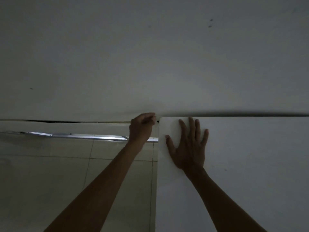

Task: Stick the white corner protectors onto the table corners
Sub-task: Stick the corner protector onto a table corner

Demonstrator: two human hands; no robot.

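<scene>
Nearest the camera, the white bench (pixel 234 164) fills the frame from 3 to 6 o'clock, and the right hand (pixel 189 148) lies flat on it with fingers spread, gripping nothing. At the bench's far-left corner, toward 12 o'clock from that hand, the left hand (pixel 142 126) curls its fingers in a narrow pinch against the corner. What it pinches is probably a white corner protector (pixel 155 118), though the dim light leaves that unsure.

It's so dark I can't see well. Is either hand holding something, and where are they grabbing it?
The left hand pinches something small and white at the table corner, likely a corner protector; which part cannot be told. The right hand lies flat, holding nothing.
</scene>
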